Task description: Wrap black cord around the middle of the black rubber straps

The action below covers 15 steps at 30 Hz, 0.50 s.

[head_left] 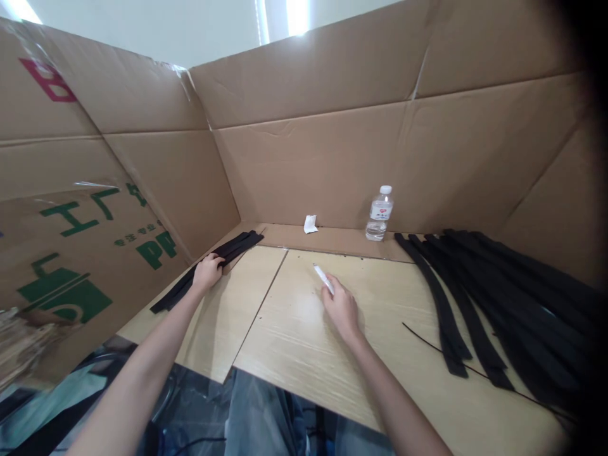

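Note:
My left hand (208,273) rests on a small stack of black strips (209,269) that lies along the left cardboard wall, fingers curled over the strips. My right hand (341,308) sits near the middle of the wooden table (304,354) and grips a thin white pen-like tool (323,278), whose tip points away to the upper left. A large pile of long black strips (494,304) is spread over the right side of the table, apart from both hands.
Tall cardboard walls (332,158) enclose the table on the left, back and right. A clear water bottle (379,214) and a crumpled white scrap (310,223) stand by the back wall. A thin black thread (427,342) lies beside the right pile.

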Tool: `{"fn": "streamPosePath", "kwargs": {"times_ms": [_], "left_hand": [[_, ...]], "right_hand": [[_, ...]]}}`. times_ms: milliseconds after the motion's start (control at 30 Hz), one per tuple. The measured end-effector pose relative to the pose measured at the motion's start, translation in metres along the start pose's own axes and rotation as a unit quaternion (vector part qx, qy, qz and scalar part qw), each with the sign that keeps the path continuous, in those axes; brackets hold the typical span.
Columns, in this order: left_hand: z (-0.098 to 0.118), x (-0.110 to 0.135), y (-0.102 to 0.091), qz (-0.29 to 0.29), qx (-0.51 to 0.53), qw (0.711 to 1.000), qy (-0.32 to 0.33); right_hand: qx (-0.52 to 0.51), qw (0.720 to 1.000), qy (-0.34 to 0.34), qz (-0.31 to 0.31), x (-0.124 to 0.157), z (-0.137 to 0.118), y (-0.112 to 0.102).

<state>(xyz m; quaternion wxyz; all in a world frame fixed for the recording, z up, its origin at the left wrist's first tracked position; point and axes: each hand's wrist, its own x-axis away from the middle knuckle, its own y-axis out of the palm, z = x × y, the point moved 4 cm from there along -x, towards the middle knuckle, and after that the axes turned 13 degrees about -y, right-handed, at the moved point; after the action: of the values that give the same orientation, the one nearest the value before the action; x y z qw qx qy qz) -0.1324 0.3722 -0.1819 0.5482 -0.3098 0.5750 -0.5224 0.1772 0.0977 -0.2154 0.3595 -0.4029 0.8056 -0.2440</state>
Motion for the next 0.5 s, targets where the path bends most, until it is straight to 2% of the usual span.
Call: {"fn": "streamPosePath", "kwargs": {"times_ms": [133, 300, 400, 500], "left_hand": [[0.061, 0.039, 0.014, 0.011, 0.084, 0.995, 0.053], [0.149, 0.1, 0.03, -0.042, 0.189, 0.964, 0.185], [0.18, 0.122, 0.026, -0.054, 0.245, 0.942, 0.222], [0.202, 0.134, 0.009, -0.042, 0.304, 0.924, 0.229]], "right_hand": [[0.026, 1.0, -0.014, -0.006, 0.002, -0.003, 0.002], [0.069, 0.997, -0.017, 0.021, 0.0, 0.005, -0.007], [0.106, 0.993, 0.014, 0.052, -0.003, 0.021, -0.02], [0.134, 0.987, 0.054, 0.066, -0.003, 0.04, -0.03]]}}
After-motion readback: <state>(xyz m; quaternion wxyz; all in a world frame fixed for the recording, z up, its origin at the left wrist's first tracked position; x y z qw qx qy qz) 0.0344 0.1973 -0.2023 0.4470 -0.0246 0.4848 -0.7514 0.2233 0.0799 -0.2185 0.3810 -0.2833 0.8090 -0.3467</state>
